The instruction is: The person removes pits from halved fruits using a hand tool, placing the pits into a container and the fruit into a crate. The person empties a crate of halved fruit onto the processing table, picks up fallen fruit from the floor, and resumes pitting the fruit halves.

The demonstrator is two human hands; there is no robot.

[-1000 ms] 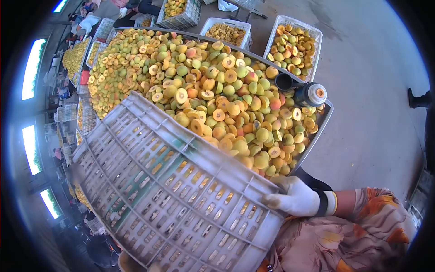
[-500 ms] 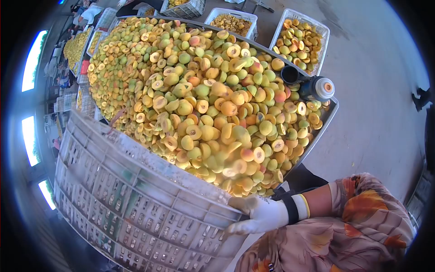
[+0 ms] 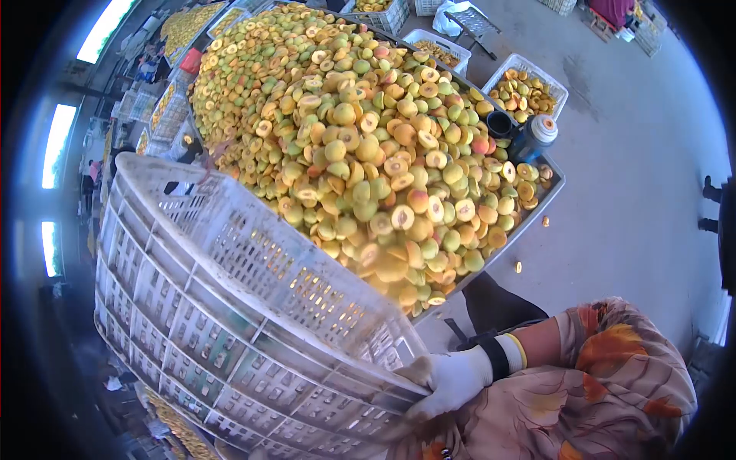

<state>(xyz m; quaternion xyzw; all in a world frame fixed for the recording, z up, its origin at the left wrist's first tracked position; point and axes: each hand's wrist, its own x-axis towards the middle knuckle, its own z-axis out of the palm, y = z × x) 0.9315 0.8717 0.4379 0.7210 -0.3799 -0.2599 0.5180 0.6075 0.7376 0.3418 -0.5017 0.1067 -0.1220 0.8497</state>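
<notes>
A white plastic crate (image 3: 230, 307) fills the lower left, tilted on its side beside the fruit heap. Its slotted inner wall shows, with no fruit visible on the part I can see. My right hand (image 3: 452, 377), in a white glove with a dark band at the wrist, is closed around the crate's near right end. My left hand does not show; the crate's far end lies at the left. Against the crate's upper edge lies a big heap of halved apricots (image 3: 368, 146), cut faces and pits showing on some. A few near the crate are blurred.
A metal-edged table (image 3: 537, 195) bears the heap. At its right corner stand a flask (image 3: 534, 138) and a dark cup (image 3: 500, 123). Beyond are a crate of fruit halves (image 3: 563, 96) and a folding stool (image 3: 474, 23). Two pieces of fruit (image 3: 518, 267) lie on the floor.
The crate has tipped back from the heap, so its inside now shows. My right hand stays on it, slightly right and lower. The view has shifted, and fruit pieces now lie on the floor.
</notes>
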